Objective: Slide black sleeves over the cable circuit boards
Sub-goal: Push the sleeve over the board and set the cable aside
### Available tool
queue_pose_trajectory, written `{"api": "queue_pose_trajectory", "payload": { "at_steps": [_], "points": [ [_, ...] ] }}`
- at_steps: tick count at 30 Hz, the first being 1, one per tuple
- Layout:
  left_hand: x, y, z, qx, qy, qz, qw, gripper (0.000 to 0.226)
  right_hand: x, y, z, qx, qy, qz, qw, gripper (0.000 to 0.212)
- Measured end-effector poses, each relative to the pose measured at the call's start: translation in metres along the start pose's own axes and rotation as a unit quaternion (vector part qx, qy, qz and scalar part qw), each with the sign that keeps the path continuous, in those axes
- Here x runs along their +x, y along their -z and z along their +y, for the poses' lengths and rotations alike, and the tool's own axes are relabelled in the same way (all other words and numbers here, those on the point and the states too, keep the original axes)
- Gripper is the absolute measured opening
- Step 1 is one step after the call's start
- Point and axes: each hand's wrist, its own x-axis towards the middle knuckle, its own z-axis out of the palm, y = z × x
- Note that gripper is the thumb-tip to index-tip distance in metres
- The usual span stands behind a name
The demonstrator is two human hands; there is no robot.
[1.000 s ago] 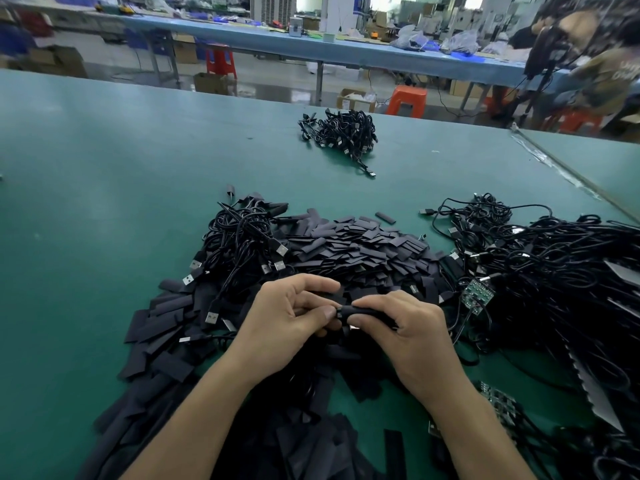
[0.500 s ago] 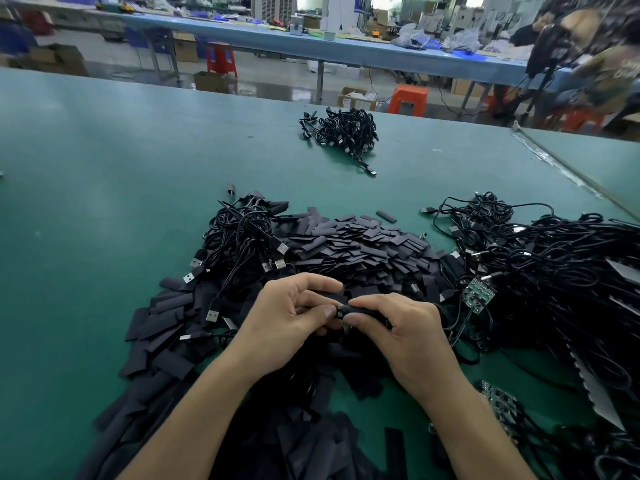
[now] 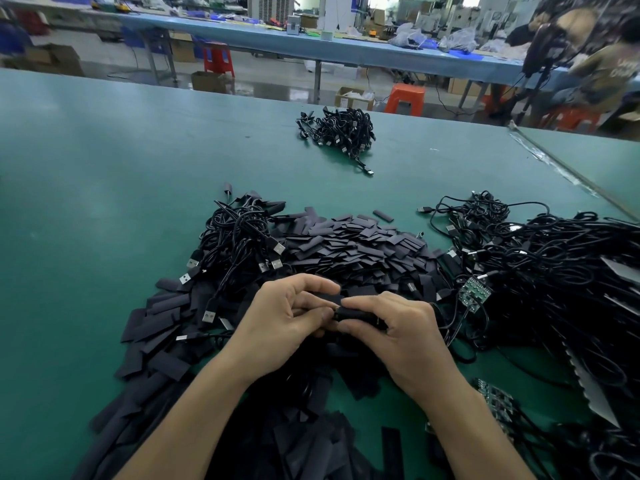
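Since the earlier frame almost nothing has shifted: both hands stay pressed together in the lower middle of the frame, over the same heap.

At lower left, loose sleeves (image 3: 156, 327) lie spread flat on the green table (image 3: 86, 202). Just right of them, above the hands, sits a bundle of cables with USB plugs (image 3: 239, 237). The left hand (image 3: 287, 320) has its fingers curled, thumb and forefinger pinching the left end of the black sleeve (image 3: 360, 311). The right hand (image 3: 405, 337) wraps curled fingers and thumb round the sleeve's right part. Whether a board sits inside the sleeve is hidden.

Right of the hands a bare green circuit board (image 3: 474, 294) lies at the edge of a big cable tangle (image 3: 561, 271) that fills the right side. A small cable bundle (image 3: 341, 133) lies alone at upper centre.
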Motion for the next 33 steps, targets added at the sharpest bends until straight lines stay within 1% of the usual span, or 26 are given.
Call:
{"api": "queue_pose_trajectory", "payload": {
  "at_steps": [3, 7, 14, 19, 22, 24, 26, 27, 29, 31, 33],
  "points": [
    [0.000, 0.000, 0.000, -0.010, 0.005, 0.010, 1.000, 0.027, 0.000, -0.001, 0.001, -0.007, -0.010, -0.003, 1.000, 0.035],
    [0.000, 0.000, 0.000, -0.014, 0.006, 0.017, 1.000, 0.026, -0.001, -0.001, 0.002, -0.008, -0.002, 0.026, 1.000, 0.027],
    [0.000, 0.000, 0.000, -0.001, 0.003, -0.001, 1.000, 0.029, 0.000, -0.004, 0.001, -0.009, -0.002, -0.012, 1.000, 0.028],
    [0.000, 0.001, 0.000, -0.002, 0.004, -0.004, 1.000, 0.030, 0.000, -0.005, -0.002, -0.015, -0.007, -0.001, 1.000, 0.027],
    [0.001, 0.001, 0.000, -0.006, 0.004, 0.004, 1.000, 0.030, 0.000, -0.005, -0.003, -0.013, -0.018, -0.001, 1.000, 0.032],
    [0.002, 0.001, 0.000, -0.018, 0.004, 0.022, 1.000, 0.029, 0.000, -0.005, -0.004, -0.008, -0.046, 0.013, 0.999, 0.041],
    [0.003, 0.001, -0.002, -0.043, 0.006, 0.047, 0.998, 0.027, -0.001, -0.005, -0.004, 0.006, -0.089, 0.053, 0.995, 0.048],
    [0.003, 0.000, -0.003, -0.053, 0.007, 0.057, 0.997, 0.026, -0.001, -0.005, -0.004, 0.012, -0.102, 0.081, 0.991, 0.046],
    [0.004, 0.000, -0.005, -0.060, 0.008, 0.070, 0.996, 0.026, -0.001, -0.005, -0.004, 0.008, -0.110, 0.130, 0.985, 0.035],
    [0.005, 0.000, -0.006, -0.061, 0.008, 0.073, 0.995, 0.027, -0.001, -0.005, -0.006, 0.005, -0.107, 0.138, 0.985, 0.029],
    [0.005, 0.000, -0.007, -0.062, 0.008, 0.075, 0.995, 0.028, -0.001, -0.007, -0.008, 0.011, -0.109, 0.111, 0.988, 0.035]
  ]
}}
